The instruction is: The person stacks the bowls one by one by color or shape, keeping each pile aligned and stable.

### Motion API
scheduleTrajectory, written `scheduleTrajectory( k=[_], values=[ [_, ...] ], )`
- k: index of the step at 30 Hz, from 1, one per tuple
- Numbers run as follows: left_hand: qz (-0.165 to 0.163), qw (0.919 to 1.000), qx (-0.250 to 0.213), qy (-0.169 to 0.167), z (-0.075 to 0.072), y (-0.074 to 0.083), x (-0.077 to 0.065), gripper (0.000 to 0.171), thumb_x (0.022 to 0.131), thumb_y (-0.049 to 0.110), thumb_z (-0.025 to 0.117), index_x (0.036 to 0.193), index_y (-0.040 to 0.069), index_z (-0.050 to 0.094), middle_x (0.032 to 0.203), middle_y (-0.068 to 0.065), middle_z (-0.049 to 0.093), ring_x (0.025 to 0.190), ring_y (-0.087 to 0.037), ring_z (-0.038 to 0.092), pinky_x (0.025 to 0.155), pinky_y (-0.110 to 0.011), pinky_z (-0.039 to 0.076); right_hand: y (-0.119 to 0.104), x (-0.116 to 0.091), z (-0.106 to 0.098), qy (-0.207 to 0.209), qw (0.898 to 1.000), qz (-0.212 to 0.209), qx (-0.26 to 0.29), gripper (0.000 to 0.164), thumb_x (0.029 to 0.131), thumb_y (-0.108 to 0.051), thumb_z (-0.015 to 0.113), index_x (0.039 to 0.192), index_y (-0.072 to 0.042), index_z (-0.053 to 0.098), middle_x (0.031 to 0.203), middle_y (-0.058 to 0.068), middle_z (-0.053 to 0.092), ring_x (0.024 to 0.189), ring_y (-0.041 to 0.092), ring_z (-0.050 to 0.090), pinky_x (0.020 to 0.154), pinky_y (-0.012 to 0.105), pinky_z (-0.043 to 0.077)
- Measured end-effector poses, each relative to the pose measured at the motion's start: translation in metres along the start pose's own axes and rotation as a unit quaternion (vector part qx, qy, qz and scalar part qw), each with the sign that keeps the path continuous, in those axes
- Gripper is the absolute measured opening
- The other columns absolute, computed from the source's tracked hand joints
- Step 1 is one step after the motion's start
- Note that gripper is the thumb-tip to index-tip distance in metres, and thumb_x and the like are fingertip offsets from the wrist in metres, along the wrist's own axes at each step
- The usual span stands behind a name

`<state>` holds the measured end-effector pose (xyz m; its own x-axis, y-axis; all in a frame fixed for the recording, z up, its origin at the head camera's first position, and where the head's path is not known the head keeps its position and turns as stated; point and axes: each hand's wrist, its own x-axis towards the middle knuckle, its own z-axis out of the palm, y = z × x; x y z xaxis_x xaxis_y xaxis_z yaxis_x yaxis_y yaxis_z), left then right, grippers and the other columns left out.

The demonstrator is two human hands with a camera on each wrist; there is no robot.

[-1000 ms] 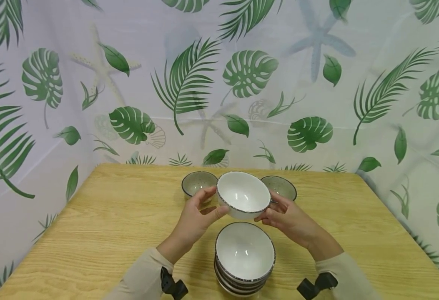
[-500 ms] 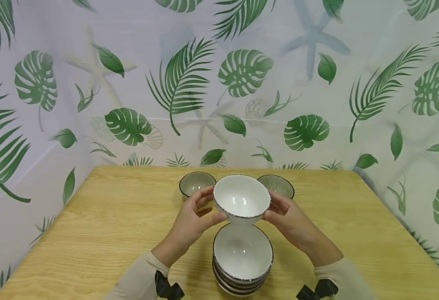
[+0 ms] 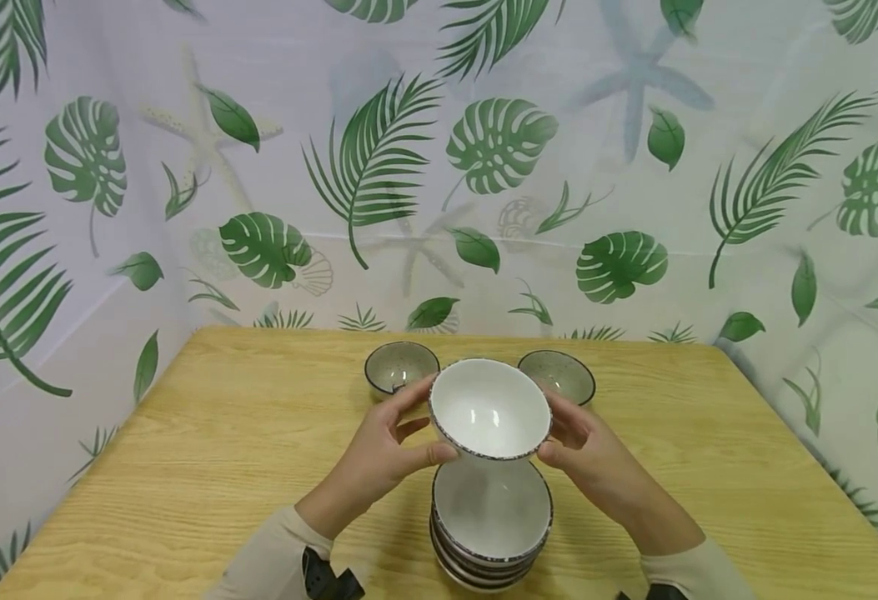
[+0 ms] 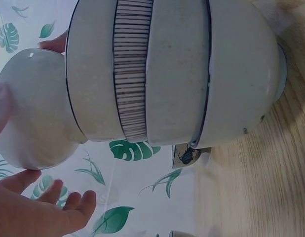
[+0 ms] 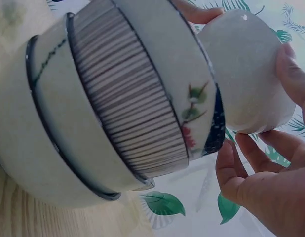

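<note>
Between both hands is a white bowl [image 3: 489, 408] with a dark speckled rim, tilted so its inside shows in the head view. My left hand [image 3: 378, 450] grips its left side, thumb at the near rim and fingers behind. On the opposite side my right hand [image 3: 596, 454] holds it the same way. Just below and nearer stands a stack of bowls [image 3: 491, 517], whose top one is white inside with a dark rim. In the left wrist view the stack [image 4: 177, 74] shows plain and striped outer walls; the held bowl [image 4: 34, 108] is at its mouth.
Two grey-beige speckled bowls with dark rims stand farther back: a left bowl [image 3: 401, 365] and a right bowl [image 3: 562, 375]. All rest on a wooden table [image 3: 221, 450]. Behind it hangs a leaf-patterned cloth [image 3: 408, 167].
Both hands have brought the white bowl down and toward the stack; it now overlaps the top bowl's far rim in the head view. The stack and the two back bowls have stayed in place.
</note>
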<state>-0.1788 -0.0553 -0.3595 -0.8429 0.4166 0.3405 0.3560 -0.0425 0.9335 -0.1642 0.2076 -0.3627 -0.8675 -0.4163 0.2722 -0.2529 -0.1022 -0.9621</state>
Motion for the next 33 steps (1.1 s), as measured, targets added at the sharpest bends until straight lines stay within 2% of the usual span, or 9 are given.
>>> scheduleTrajectory(
  k=[4,11,18,20,24,29,33],
  values=[
    [0.004,0.9998,0.018,-0.006,0.000,0.002,-0.002,0.083,0.070,0.032,0.079,0.141,0.012,0.042,0.139,0.002,0.044,0.125,-0.012,0.037,0.101,-0.039,0.033,-0.004,-0.005,0.001,0.004,1.000,-0.008,-0.008,0.082,0.084,-0.028,0.068,0.145,0.005,0.024,0.137,0.002,0.043,0.117,0.020,0.045,0.089,0.034,0.044],
    [0.012,0.9988,0.034,-0.032,0.002,0.004,-0.004,0.086,0.071,0.029,0.079,0.144,0.015,0.037,0.140,0.004,0.041,0.122,-0.013,0.040,0.100,-0.040,0.035,-0.008,-0.015,0.000,0.005,1.000,-0.007,-0.011,0.074,0.084,-0.020,0.069,0.145,-0.004,0.030,0.136,0.001,0.045,0.116,0.024,0.048,0.089,0.033,0.044],
    [0.009,0.9972,0.050,-0.054,-0.001,0.006,-0.011,0.083,0.068,0.032,0.081,0.140,0.015,0.043,0.134,0.006,0.046,0.121,-0.012,0.039,0.099,-0.043,0.034,-0.010,-0.022,0.007,-0.032,0.999,0.013,-0.016,0.074,0.087,-0.019,0.065,0.149,-0.012,0.025,0.149,0.009,0.027,0.122,0.030,0.041,0.092,0.039,0.043],
    [0.006,0.9965,0.058,-0.060,-0.003,0.007,-0.012,0.083,0.066,0.032,0.082,0.139,0.015,0.044,0.132,0.007,0.048,0.121,-0.011,0.040,0.099,-0.042,0.034,-0.010,-0.025,0.009,-0.032,0.999,0.017,-0.028,0.073,0.087,-0.020,0.065,0.149,-0.014,0.026,0.148,0.010,0.028,0.122,0.030,0.041,0.093,0.039,0.042],
    [-0.003,0.9953,0.067,-0.070,-0.003,0.006,-0.014,0.081,0.065,0.031,0.082,0.136,0.014,0.046,0.131,0.005,0.049,0.122,-0.011,0.040,0.099,-0.041,0.035,-0.010,-0.028,0.010,-0.023,0.998,0.013,-0.060,0.072,0.086,-0.021,0.066,0.147,-0.011,0.029,0.145,0.010,0.033,0.120,0.028,0.043,0.092,0.036,0.042],
    [-0.018,0.9954,0.049,-0.080,-0.003,0.004,-0.017,0.080,0.066,0.031,0.082,0.135,0.010,0.048,0.130,0.000,0.050,0.121,-0.014,0.041,0.099,-0.040,0.036,-0.009,-0.031,0.012,-0.015,0.996,0.008,-0.091,0.067,0.086,-0.019,0.066,0.144,-0.009,0.035,0.142,0.009,0.038,0.120,0.024,0.042,0.090,0.033,0.043],
    [-0.029,0.9950,0.049,-0.083,-0.002,0.002,-0.020,0.080,0.066,0.030,0.082,0.134,0.010,0.048,0.130,0.000,0.051,0.121,-0.013,0.041,0.099,-0.040,0.035,-0.007,-0.033,0.013,-0.017,0.993,-0.016,-0.114,0.067,0.084,-0.017,0.068,0.143,-0.006,0.037,0.141,0.011,0.039,0.120,0.022,0.042,0.090,0.032,0.042]
  ],
)
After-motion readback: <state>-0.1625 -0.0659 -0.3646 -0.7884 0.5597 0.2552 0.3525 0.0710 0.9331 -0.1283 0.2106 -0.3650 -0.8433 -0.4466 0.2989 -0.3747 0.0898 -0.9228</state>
